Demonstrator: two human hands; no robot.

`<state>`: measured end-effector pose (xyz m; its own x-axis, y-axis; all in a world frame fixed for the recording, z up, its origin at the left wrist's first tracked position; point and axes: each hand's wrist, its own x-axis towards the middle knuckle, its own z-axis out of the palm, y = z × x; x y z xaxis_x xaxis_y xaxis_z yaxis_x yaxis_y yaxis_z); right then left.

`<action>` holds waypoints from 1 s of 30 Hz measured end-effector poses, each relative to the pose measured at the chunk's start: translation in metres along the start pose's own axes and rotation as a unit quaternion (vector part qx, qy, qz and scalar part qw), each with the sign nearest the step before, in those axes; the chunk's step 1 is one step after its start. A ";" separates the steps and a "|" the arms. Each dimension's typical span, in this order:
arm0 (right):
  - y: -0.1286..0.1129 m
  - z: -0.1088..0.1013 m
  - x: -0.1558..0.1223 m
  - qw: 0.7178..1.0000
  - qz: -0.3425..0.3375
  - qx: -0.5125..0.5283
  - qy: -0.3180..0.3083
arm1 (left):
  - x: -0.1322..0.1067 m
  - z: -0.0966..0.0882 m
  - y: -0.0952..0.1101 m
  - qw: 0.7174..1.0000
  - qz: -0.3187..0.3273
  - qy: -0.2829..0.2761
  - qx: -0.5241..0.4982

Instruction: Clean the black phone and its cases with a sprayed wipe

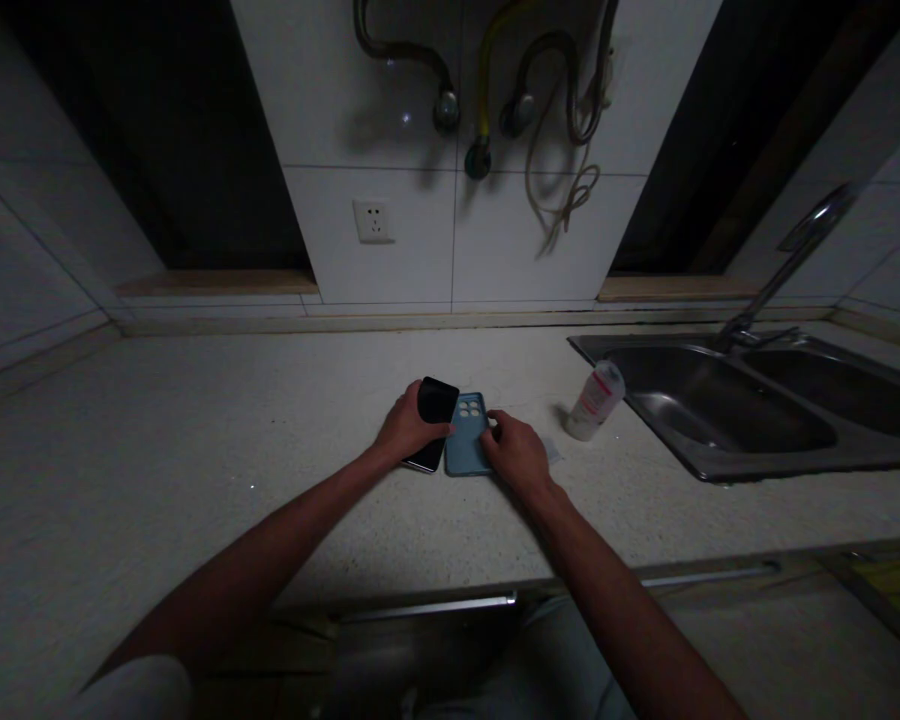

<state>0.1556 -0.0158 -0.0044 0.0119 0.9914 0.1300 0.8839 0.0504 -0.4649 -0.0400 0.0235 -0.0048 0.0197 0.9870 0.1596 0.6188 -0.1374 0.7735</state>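
Note:
A black phone (436,403) lies screen up on the pale speckled counter (195,440). My left hand (405,428) grips it, fingers curled over its lower half. Right beside it lies a blue phone case (465,436) with camera holes at its top. My right hand (516,452) rests at the case's right edge, fingers pinched on that edge. The two hands are close together in the middle of the counter.
A small white bottle (594,400) leans at the left rim of a steel double sink (690,462) with a tap (795,250). A wall socket (373,221) and hanging hoses (487,90) are on the tiled wall behind. The counter's front edge runs below my arms.

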 end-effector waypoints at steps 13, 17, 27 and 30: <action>0.002 0.002 0.000 0.999 0.012 -0.047 0.005 | 0.003 -0.017 0.002 0.971 -0.040 -0.051 0.231; 0.002 0.002 0.000 0.999 0.011 -0.052 -0.005 | -0.002 -0.015 0.008 0.952 -0.060 -0.058 0.295; 0.001 -0.001 -0.001 0.999 -0.002 -0.052 -0.014 | -0.007 -0.003 -0.001 0.918 0.027 -0.011 0.395; 0.002 0.000 0.000 0.999 -0.002 -0.052 -0.014 | -0.008 -0.001 -0.003 0.917 0.034 -0.006 0.398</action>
<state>0.1574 -0.0158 -0.0058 -0.0036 0.9944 0.1056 0.9280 0.0427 -0.3700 -0.0428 0.0163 -0.0083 0.0854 0.9799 0.1804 0.9927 -0.0991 0.0685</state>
